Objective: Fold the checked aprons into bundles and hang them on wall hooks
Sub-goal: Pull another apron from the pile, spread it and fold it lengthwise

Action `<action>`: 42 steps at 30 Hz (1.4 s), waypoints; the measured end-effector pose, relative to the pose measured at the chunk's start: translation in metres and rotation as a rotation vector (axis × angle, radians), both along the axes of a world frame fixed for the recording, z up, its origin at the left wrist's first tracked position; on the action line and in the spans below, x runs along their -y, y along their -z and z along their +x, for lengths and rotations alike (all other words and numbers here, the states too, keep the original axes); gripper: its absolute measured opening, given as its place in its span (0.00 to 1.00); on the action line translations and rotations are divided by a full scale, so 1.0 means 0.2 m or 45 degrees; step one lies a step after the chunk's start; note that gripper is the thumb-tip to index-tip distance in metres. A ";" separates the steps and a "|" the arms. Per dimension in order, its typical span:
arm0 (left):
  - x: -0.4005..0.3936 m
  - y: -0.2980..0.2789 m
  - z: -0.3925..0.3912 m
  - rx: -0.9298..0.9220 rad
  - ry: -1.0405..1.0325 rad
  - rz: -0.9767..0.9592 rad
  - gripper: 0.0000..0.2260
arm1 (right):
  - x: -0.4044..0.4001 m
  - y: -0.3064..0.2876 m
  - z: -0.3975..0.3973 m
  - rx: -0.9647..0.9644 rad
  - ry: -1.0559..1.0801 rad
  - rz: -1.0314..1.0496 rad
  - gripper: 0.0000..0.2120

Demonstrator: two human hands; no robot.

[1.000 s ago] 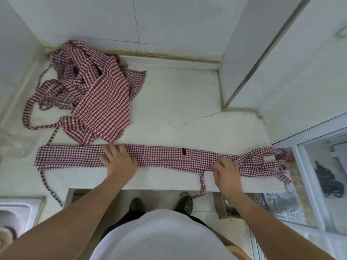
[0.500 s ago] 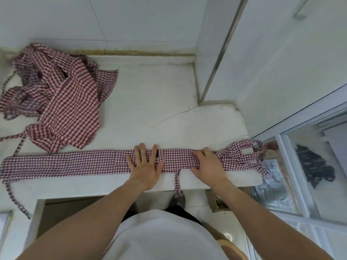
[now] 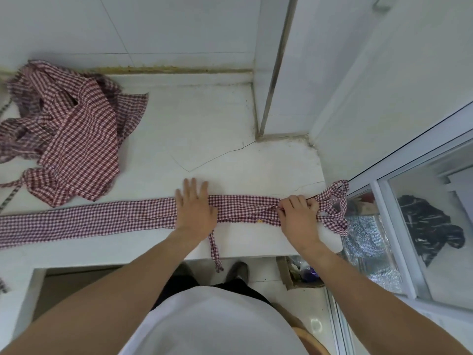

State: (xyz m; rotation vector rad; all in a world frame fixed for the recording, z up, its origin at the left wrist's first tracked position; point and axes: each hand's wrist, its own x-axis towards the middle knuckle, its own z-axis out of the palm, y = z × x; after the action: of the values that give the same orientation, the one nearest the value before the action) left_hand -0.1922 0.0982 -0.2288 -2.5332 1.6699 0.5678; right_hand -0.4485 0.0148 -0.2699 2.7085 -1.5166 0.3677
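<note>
A red-and-white checked apron [image 3: 89, 220], folded into a long narrow strip, lies along the front of the white counter [image 3: 194, 139]. My left hand [image 3: 195, 207] presses flat on the strip's middle with fingers straight. My right hand [image 3: 298, 213] grips the strip near its right end, fingers curled into the cloth. Beyond that hand the neck-strap end [image 3: 335, 206] bunches at the counter's right edge. One tie strap [image 3: 214, 248] hangs over the front edge. A heap of unfolded checked aprons [image 3: 69, 131] sits at the back left.
White tiled walls close the counter at the back and right, with a metal corner strip [image 3: 277, 65]. A glass window [image 3: 422, 226] stands to the right. Below the counter are my shoes [image 3: 238, 269] and a cardboard box [image 3: 298, 274].
My left hand has slid right along the strip, flat all the way. My right hand has moved right to the strap end and its fingers have curled into the cloth.
</note>
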 end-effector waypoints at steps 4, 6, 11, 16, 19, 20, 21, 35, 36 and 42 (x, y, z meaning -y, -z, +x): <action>-0.01 0.11 -0.16 -0.182 0.245 -0.003 0.33 | 0.00 -0.04 -0.03 0.015 -0.132 0.044 0.03; -0.04 0.19 -0.17 -0.159 0.256 0.027 0.34 | 0.02 -0.05 -0.05 0.000 -0.142 0.136 0.07; -0.05 0.23 -0.12 -0.202 0.295 -0.024 0.30 | 0.11 -0.09 -0.13 -0.066 0.135 0.314 0.11; -0.05 0.22 -0.09 -0.204 0.312 -0.026 0.31 | 0.24 -0.12 -0.30 -0.180 0.321 0.270 0.13; -0.05 0.23 -0.05 -0.197 0.340 -0.023 0.30 | 0.32 -0.16 -0.46 -0.116 0.372 0.512 0.06; -0.05 0.23 -0.03 -0.198 0.353 -0.025 0.30 | 0.35 -0.19 -0.53 -0.064 0.453 0.515 0.03; -0.05 0.24 -0.02 -0.204 0.362 -0.027 0.30 | 0.38 -0.23 -0.59 0.017 0.573 0.518 0.02; -0.04 0.23 -0.01 -0.209 0.350 -0.008 0.33 | 0.35 -0.49 -0.76 0.833 0.587 1.315 0.14; -0.04 0.23 -0.02 -0.219 0.342 -0.008 0.33 | 0.35 -0.48 -0.76 0.733 0.716 0.995 0.13; -0.04 0.23 -0.02 -0.232 0.325 -0.009 0.34 | 0.22 -0.34 -0.59 0.698 0.500 0.418 0.14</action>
State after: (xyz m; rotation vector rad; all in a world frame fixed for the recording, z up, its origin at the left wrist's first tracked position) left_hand -0.1962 0.1053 -0.2753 -2.2798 2.0172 0.7881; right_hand -0.5660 -0.0286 -0.2017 2.5486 -2.3832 0.9781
